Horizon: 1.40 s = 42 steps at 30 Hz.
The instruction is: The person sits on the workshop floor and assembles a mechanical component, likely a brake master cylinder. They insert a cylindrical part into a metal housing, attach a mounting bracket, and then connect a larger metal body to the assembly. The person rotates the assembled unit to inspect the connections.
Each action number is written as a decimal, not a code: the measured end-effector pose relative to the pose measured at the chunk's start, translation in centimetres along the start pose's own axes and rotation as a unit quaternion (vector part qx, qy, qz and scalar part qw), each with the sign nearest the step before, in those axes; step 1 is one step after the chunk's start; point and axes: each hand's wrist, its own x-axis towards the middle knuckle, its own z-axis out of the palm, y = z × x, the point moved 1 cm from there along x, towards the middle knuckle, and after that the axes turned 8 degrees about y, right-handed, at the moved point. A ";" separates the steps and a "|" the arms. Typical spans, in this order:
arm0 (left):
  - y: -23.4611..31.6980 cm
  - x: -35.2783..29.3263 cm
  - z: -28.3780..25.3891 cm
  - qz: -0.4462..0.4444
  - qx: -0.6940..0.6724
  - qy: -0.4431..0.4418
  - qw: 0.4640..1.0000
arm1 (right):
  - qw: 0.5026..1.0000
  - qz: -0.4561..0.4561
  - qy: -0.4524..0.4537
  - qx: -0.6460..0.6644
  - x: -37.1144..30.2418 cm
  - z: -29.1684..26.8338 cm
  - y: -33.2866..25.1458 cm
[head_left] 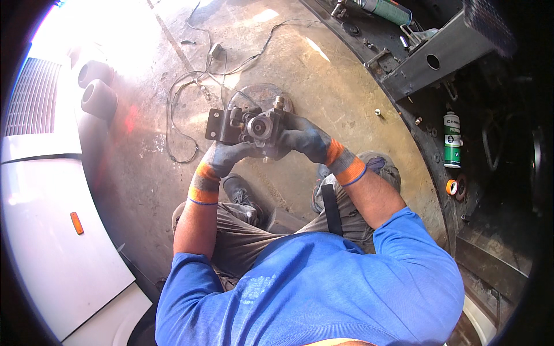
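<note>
Between my two gloved hands is a dark metal mechanical part (261, 127) with a round hub at its centre, a brass-coloured fitting on top and a flat black bracket plate (215, 124) on its left. My left hand (231, 154), in a dark glove with an orange and grey cuff, grips its lower left side. On the right side my right hand (306, 138), gloved alike, is wrapped round the body. The fingertips of both hands are partly hidden by the part. Behind it a round dark disc (283, 95) rests on the concrete floor.
A black cable (169, 115) loops over the floor, with a small box (216, 50) on it. To the right, a dark bench (427, 150) carries a green and white spray can (452, 138), an orange tape roll (451, 187) and a metal beam (438, 57). White vehicle panels (63, 230) stand left.
</note>
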 end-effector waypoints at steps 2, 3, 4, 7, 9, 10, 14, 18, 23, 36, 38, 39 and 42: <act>0.0 -0.1 0.0 -0.015 0.004 0.005 1.000 | 1.000 0.002 0.003 -0.002 -0.1 0.2 -0.3; 0.0 -0.1 0.0 -0.017 0.005 0.004 1.000 | 1.000 0.002 0.008 -0.001 -0.2 0.3 -0.4; 0.0 -0.1 0.0 -0.011 0.003 -0.002 1.000 | 1.000 0.001 0.012 0.000 -0.2 0.3 -0.5; 0.1 0.0 -0.1 -0.015 0.036 -0.010 0.999 | 0.999 -0.028 0.014 0.011 -0.2 0.1 -0.1; 0.4 0.0 -0.1 -0.031 0.055 -0.008 0.998 | 1.000 -0.004 0.021 0.001 -0.3 0.1 -0.4; 0.7 -0.1 0.1 -0.043 0.058 -0.006 0.997 | 1.000 0.009 0.025 -0.004 -0.4 0.1 -0.6; -0.6 0.0 -0.3 0.068 0.064 -0.030 0.995 | 0.999 0.006 0.029 0.015 -0.3 0.4 -0.6; -0.7 0.1 -0.1 -0.019 -0.005 -0.006 1.000 | 0.999 -0.005 0.027 0.022 -0.4 0.2 -0.2; -0.4 0.2 -0.2 -0.058 0.022 -0.003 0.998 | 0.999 0.001 0.025 0.020 -0.4 0.2 -0.6; -0.2 0.1 0.1 -0.020 -0.013 0.000 1.000 | 1.000 -0.015 0.003 -0.002 -0.2 -0.3 0.2; -0.4 0.1 0.0 -0.027 -0.008 -0.001 1.000 | 1.000 -0.004 0.004 -0.001 -0.2 -0.3 0.2; -0.5 0.1 -0.1 -0.030 -0.007 -0.002 1.000 | 1.000 -0.003 0.005 -0.002 -0.2 -0.4 0.4; -0.7 0.1 -0.2 -0.028 -0.015 -0.006 0.999 | 1.000 -0.010 0.017 0.001 -0.2 -0.2 0.6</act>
